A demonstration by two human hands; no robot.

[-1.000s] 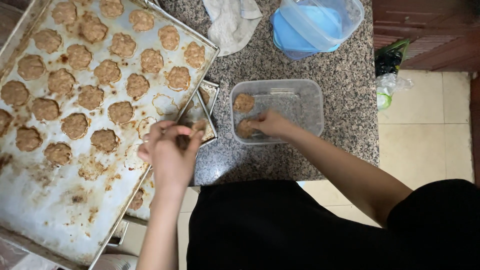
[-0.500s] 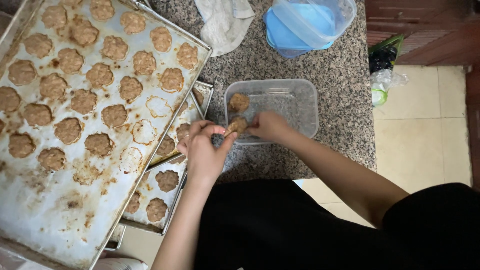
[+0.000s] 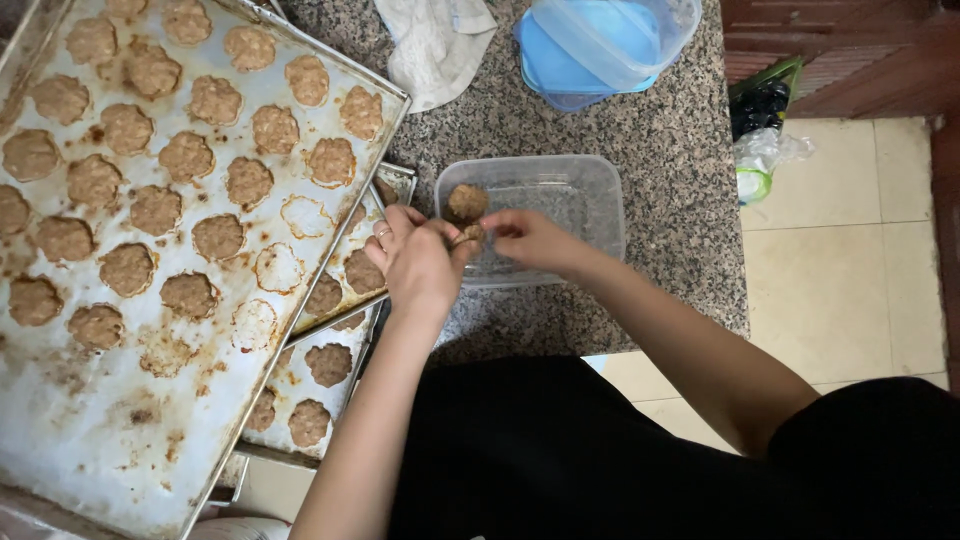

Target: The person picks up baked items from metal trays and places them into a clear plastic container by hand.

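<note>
The cookie (image 3: 470, 235) I lifted off the big baking tray (image 3: 60, 430) a second ago now sits over the clear plastic container (image 3: 590, 200), pinched between my left hand (image 3: 420, 265) and my right hand (image 3: 530, 238), both closed on it where they meet. One cookie already lies inside (image 3: 466, 201), so this makes the second across. The tray shows bare rings by its near edge, with a smaller tray (image 3: 300, 385) beneath.
</note>
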